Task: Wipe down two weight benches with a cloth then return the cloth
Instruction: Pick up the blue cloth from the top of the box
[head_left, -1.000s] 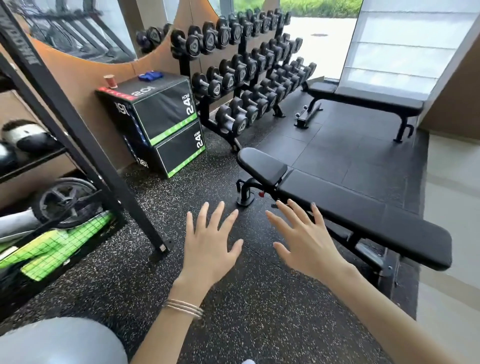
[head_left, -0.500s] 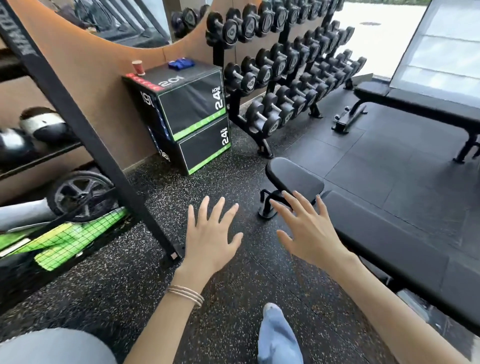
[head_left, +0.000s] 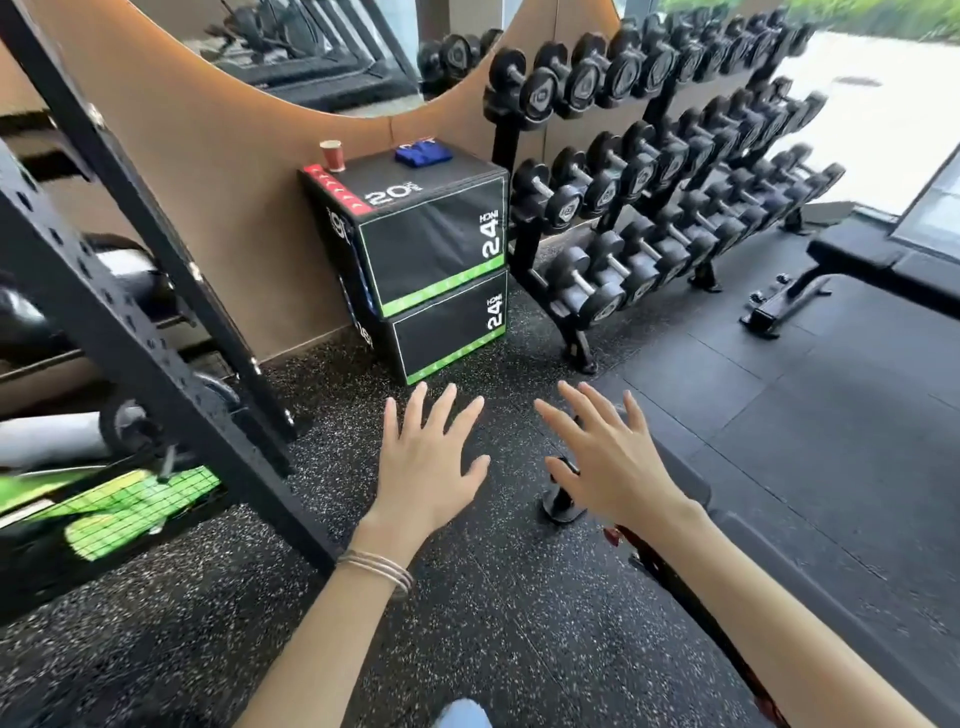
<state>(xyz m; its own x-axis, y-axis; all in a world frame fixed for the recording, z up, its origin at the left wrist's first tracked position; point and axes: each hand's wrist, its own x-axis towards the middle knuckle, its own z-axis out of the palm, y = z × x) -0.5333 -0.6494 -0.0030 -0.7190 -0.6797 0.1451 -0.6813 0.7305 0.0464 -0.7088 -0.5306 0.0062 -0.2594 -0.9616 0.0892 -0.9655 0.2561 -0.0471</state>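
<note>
Out in front of me, over the speckled floor (head_left: 519, 597), my left hand (head_left: 426, 467) and my right hand (head_left: 613, 467) are held flat. The fingers (head_left: 444, 410) are spread wide and hold nothing. The blue cloth (head_left: 422, 154) lies on top of the black box (head_left: 431, 244) by the wall, near a little red cup (head_left: 331, 155). One bench (head_left: 857, 623) is just beside my right arm. Another bench (head_left: 852, 254) is farther back.

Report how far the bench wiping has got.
Done: nothing that shows. The cloth lies on the black box near the cup, untouched. In hand: nothing; the left hand and right hand are both open and empty above the floor. Left: pick up the cloth, wipe the near bench and the far bench, then put the cloth back.
</note>
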